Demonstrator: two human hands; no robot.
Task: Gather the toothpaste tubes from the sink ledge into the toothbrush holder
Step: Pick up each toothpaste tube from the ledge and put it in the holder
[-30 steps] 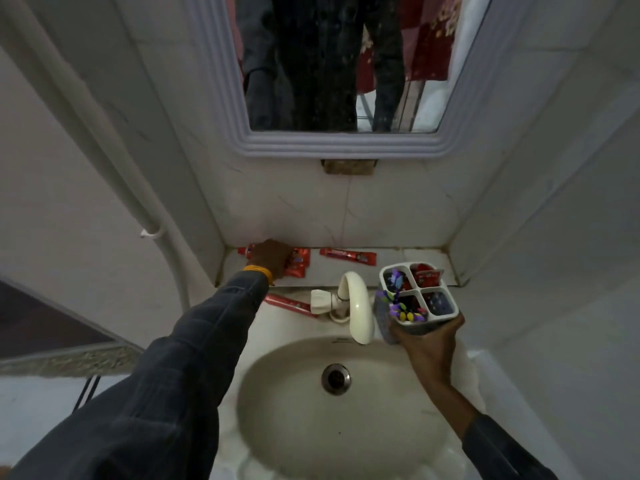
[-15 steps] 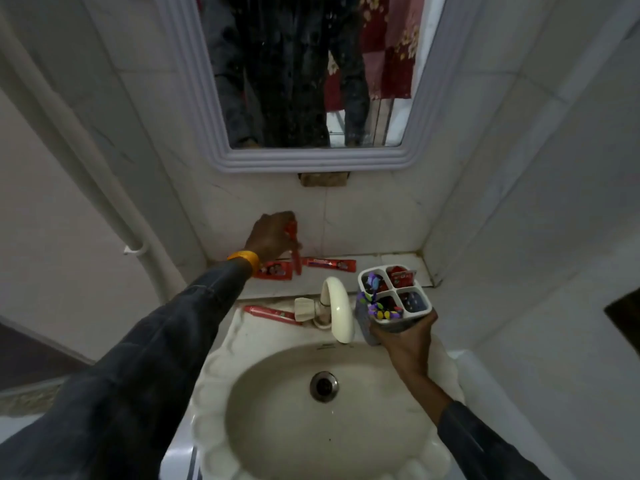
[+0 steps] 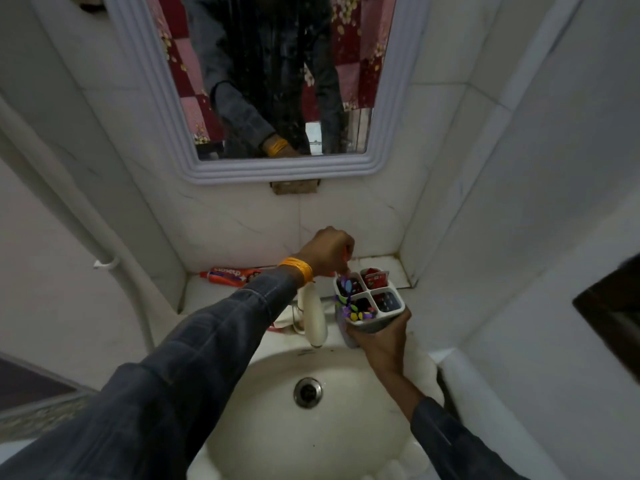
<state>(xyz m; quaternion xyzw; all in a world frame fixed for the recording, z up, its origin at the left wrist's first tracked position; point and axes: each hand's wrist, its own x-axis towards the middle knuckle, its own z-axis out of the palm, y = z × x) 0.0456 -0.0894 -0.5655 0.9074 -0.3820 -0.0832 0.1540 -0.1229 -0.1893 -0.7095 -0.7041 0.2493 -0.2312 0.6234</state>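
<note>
My right hand (image 3: 382,337) grips a grey four-compartment toothbrush holder (image 3: 391,311) from below, above the sink's right rear corner. Its far right compartment holds a red toothpaste tube (image 3: 375,277); coloured toothbrush ends stick out on the left side. My left hand (image 3: 329,252), with an orange band at the wrist, hovers closed just over the holder's far left compartment, with a thin red tube end barely showing below the fingers. Another red toothpaste tube (image 3: 230,274) lies on the ledge (image 3: 388,268) at the left. A red tube lying by the tap is mostly hidden by my left sleeve.
A white tap (image 3: 313,317) curves over the white sink (image 3: 304,427) with its drain (image 3: 307,392). A framed mirror (image 3: 273,81) hangs on the tiled wall above. A white pipe (image 3: 104,261) runs down the left wall. The right wall stands close to the holder.
My left hand lifted a red tube off the ledge and carried it right, from the ledge's left part to just above the holder. The holder stayed in my right hand.
</note>
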